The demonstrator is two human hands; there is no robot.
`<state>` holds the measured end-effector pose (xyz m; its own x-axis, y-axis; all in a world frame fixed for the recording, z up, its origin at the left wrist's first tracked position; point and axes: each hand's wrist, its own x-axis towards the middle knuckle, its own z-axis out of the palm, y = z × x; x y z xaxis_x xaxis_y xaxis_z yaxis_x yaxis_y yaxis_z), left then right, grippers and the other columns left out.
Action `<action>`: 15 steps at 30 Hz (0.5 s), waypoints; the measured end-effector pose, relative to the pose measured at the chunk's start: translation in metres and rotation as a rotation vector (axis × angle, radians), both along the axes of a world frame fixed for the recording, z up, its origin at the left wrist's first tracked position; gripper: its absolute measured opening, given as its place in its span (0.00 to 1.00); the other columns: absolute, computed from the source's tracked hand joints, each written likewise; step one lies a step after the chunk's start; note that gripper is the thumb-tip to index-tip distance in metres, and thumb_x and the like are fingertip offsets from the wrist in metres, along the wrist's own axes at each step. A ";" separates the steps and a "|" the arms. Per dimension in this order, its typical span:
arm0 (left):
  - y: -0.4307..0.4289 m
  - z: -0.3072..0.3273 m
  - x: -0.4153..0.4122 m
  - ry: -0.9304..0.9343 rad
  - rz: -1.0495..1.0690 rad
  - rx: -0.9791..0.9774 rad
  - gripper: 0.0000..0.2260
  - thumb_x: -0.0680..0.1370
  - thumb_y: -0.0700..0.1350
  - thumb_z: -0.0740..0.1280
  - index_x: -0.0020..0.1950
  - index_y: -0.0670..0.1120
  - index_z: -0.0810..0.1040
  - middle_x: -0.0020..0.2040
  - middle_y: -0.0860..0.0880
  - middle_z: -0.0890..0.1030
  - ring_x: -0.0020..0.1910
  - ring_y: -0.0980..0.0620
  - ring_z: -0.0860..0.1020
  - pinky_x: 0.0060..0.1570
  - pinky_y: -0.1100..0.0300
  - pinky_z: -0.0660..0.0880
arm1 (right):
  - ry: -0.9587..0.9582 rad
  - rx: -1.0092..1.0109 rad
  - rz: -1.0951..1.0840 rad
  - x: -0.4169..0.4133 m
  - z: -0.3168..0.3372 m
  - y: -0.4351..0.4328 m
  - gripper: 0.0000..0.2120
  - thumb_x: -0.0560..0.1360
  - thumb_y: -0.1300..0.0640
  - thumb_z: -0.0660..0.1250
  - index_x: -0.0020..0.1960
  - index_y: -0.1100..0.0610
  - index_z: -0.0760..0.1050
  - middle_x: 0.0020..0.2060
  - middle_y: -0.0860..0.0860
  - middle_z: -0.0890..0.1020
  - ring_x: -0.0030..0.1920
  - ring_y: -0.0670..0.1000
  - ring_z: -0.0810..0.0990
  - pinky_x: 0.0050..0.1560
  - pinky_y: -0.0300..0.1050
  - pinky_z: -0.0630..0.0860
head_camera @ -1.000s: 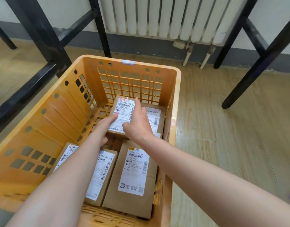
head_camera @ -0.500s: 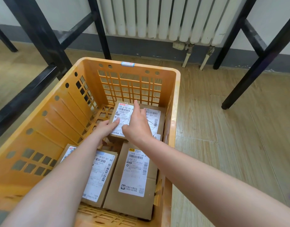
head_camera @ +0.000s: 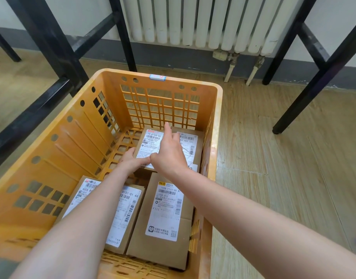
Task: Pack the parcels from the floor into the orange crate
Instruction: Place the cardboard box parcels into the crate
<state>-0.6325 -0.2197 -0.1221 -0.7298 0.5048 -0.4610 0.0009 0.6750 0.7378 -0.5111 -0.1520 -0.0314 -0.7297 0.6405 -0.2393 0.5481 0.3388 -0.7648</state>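
Note:
The orange crate [head_camera: 58,150] stands on the floor in front of me. Inside it lie brown cardboard parcels with white labels. At the far right of the crate's bottom, one labelled parcel [head_camera: 151,141] lies against another parcel [head_camera: 193,141]. My left hand [head_camera: 130,161] holds its near left corner, thumb on top. My right hand [head_camera: 169,156] rests flat on its label with straight fingers, forefinger pointing to the far wall. Closer to me lie two more parcels, one on the left [head_camera: 124,216] under my left forearm and one on the right [head_camera: 165,214].
Black metal table legs [head_camera: 52,45] stand left of the crate and at the right [head_camera: 317,77]. A white radiator [head_camera: 203,19] hangs on the wall behind. Wooden floor [head_camera: 283,168] stretches to the right. The crate's far left bottom [head_camera: 122,143] shows bare grid.
The parcel under my hands has slid farther toward the crate's far wall. Both hands have moved forward with it.

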 end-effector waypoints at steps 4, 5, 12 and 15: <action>0.001 -0.001 -0.001 0.060 -0.010 -0.044 0.24 0.74 0.46 0.72 0.68 0.45 0.70 0.64 0.44 0.77 0.52 0.51 0.71 0.51 0.57 0.68 | -0.003 0.023 -0.006 -0.001 -0.002 0.000 0.47 0.71 0.64 0.69 0.78 0.51 0.41 0.68 0.55 0.61 0.65 0.56 0.68 0.57 0.50 0.75; 0.002 -0.001 -0.001 0.076 -0.015 -0.054 0.24 0.74 0.46 0.72 0.68 0.45 0.70 0.64 0.44 0.77 0.51 0.50 0.71 0.50 0.57 0.68 | -0.004 0.026 -0.007 -0.002 -0.002 0.000 0.47 0.71 0.65 0.69 0.78 0.51 0.41 0.68 0.55 0.61 0.65 0.57 0.68 0.57 0.51 0.75; 0.010 0.009 0.004 0.241 -0.019 -0.183 0.32 0.70 0.51 0.74 0.70 0.44 0.66 0.66 0.42 0.73 0.63 0.42 0.72 0.56 0.52 0.71 | 0.000 0.016 0.001 0.004 0.000 0.003 0.41 0.72 0.66 0.66 0.78 0.52 0.48 0.70 0.56 0.61 0.70 0.58 0.62 0.60 0.49 0.69; 0.012 0.018 0.011 0.383 0.053 -0.122 0.37 0.70 0.53 0.73 0.74 0.45 0.62 0.72 0.43 0.66 0.71 0.42 0.63 0.67 0.47 0.64 | 0.028 -0.006 -0.012 0.009 0.006 0.006 0.38 0.74 0.65 0.65 0.78 0.53 0.49 0.73 0.56 0.60 0.74 0.57 0.59 0.68 0.51 0.65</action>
